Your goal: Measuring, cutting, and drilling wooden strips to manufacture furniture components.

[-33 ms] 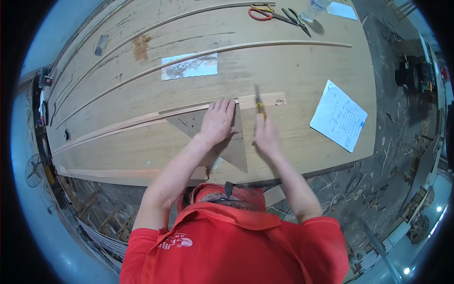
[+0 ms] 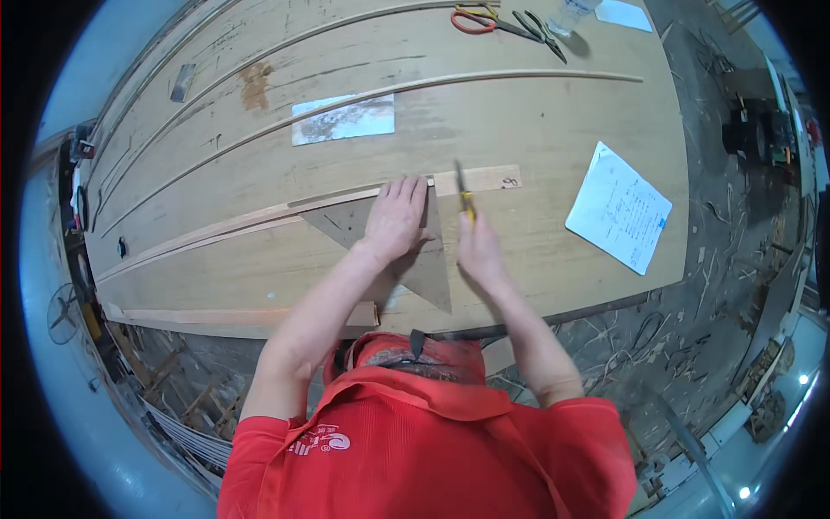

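Note:
My left hand (image 2: 393,221) lies flat, fingers stretched and together, pressing on a grey triangular set square (image 2: 425,277). A thin wooden strip (image 2: 346,200) runs along the square's far edge, under my fingertips. Beyond it lies a long pale wood strip (image 2: 471,180) with a dark handwritten mark near its right end. My right hand (image 2: 481,253) is closed round a utility knife (image 2: 467,201) with a yellow and black handle. Its dark blade points away from me, over the pale strip, just right of the square. Whether the blade touches the wood I cannot tell.
A sheet of handwritten paper (image 2: 619,208) lies to the right on the workbench (image 2: 536,251). Scissors (image 2: 493,23) with red handles, pliers (image 2: 540,36) and a clear bottle (image 2: 571,16) stand far back. A long thin rod (image 2: 519,76) crosses over a whitish plate (image 2: 346,125).
My right hand has shifted slightly left with the knife, whose blade now leans left. My left hand and the set square stay nearly where they were.

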Demonstrator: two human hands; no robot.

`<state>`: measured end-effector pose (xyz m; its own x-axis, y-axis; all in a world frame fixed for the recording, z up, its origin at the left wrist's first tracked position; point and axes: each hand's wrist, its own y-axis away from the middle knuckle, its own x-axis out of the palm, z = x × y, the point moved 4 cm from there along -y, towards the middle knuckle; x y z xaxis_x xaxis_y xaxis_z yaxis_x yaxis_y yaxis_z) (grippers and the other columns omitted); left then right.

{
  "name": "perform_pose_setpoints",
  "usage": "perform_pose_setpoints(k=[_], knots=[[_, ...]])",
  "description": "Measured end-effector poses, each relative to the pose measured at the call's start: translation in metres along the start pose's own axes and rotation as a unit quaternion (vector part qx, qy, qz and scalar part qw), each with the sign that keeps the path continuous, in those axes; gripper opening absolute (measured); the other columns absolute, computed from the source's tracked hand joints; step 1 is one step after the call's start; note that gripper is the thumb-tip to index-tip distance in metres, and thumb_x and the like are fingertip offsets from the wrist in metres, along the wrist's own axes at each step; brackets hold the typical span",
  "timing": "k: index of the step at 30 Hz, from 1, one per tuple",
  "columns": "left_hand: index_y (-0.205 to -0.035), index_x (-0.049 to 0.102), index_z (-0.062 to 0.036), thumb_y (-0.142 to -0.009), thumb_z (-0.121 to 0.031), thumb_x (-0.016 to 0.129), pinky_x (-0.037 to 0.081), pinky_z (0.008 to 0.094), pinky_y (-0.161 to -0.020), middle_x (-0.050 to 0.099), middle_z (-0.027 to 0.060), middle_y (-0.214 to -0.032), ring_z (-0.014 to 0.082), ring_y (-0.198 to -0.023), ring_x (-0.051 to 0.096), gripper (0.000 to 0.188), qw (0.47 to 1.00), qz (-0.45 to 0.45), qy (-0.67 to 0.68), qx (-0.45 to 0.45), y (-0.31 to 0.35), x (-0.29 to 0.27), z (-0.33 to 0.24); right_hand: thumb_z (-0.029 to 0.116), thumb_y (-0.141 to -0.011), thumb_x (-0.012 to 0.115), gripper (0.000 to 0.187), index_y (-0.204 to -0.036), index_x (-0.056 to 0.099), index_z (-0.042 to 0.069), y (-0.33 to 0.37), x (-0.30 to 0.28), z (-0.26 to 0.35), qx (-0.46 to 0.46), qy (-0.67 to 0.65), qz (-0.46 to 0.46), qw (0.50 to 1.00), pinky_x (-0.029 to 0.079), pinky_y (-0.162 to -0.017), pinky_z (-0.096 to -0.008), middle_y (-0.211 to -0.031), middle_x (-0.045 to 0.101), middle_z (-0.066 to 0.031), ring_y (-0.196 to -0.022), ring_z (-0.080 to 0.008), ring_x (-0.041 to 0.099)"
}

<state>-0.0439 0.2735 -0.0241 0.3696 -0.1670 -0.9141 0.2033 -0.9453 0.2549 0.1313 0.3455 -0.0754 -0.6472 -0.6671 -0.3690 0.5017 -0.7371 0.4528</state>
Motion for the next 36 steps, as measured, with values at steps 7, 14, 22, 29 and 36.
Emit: perform_pose_setpoints(k=[7, 14, 22, 29, 36], knots=[[-0.147, 0.043, 0.0045, -0.069, -0.030, 0.092, 0.036, 0.0454, -0.118, 0.052, 0.0200, -0.144, 0.0365, -0.137, 0.047, 0.099, 1.000, -0.019, 0.001, -0.012, -0.001, 0.005, 0.000, 0.027, -0.107, 0.051, 0.032, -0.110, 0.050, -0.005, 0.012, 0.027, 0.011, -0.030, 0.193, 0.033, 0.980, 0.051, -0.075, -0.0630, -0.097, 0.065, -0.0353, -0.088, -0.0540, 0.066], [-0.149, 0.040, 0.0051, -0.070, -0.031, 0.091, 0.036, 0.0451, -0.118, 0.052, 0.0203, -0.144, 0.0366, -0.138, 0.047, 0.101, 1.000, -0.024, -0.003, -0.006, 0.002, 0.006, 0.002, 0.028, -0.107, 0.050, 0.033, -0.108, 0.050, -0.005, 0.011, 0.031, 0.020, -0.037, 0.235, 0.043, 0.970, 0.054, -0.074, -0.0606, -0.094, 0.067, -0.0339, -0.085, -0.0520, 0.068], [-0.152, 0.036, 0.0077, -0.068, -0.032, 0.091, 0.032, 0.0448, -0.122, 0.046, 0.0239, -0.152, 0.0366, -0.143, 0.043, 0.108, 0.998, -0.014, -0.034, 0.041, 0.009, 0.007, 0.001, 0.028, -0.107, 0.047, 0.033, -0.107, 0.051, -0.005, 0.006, 0.039, 0.020, -0.023, 0.282, 0.051, 0.958, 0.056, -0.075, -0.0606, -0.089, 0.069, -0.0343, -0.085, -0.0519, 0.070], [-0.153, 0.034, 0.0059, -0.067, -0.029, 0.092, 0.032, 0.0453, -0.122, 0.043, 0.0216, -0.155, 0.0367, -0.145, 0.040, 0.109, 0.997, -0.055, -0.041, 0.019, 0.008, 0.024, 0.008, 0.026, -0.107, 0.048, 0.034, -0.105, 0.053, -0.007, 0.002, 0.045, 0.009, -0.053, 0.278, 0.036, 0.959, 0.053, -0.071, -0.0617, -0.084, 0.067, -0.0361, -0.081, -0.0543, 0.067], [-0.151, 0.040, 0.0068, -0.084, -0.017, 0.070, 0.032, 0.0433, -0.122, 0.048, 0.0211, -0.152, 0.0341, -0.144, 0.044, 0.078, 0.998, -0.046, -0.039, 0.019, 0.009, 0.015, 0.001, 0.026, -0.107, 0.048, 0.034, -0.106, 0.052, -0.007, 0.018, 0.044, 0.000, -0.036, 0.287, 0.042, 0.956, 0.053, -0.071, -0.0628, -0.083, 0.067, -0.0362, -0.080, -0.0546, 0.067]])
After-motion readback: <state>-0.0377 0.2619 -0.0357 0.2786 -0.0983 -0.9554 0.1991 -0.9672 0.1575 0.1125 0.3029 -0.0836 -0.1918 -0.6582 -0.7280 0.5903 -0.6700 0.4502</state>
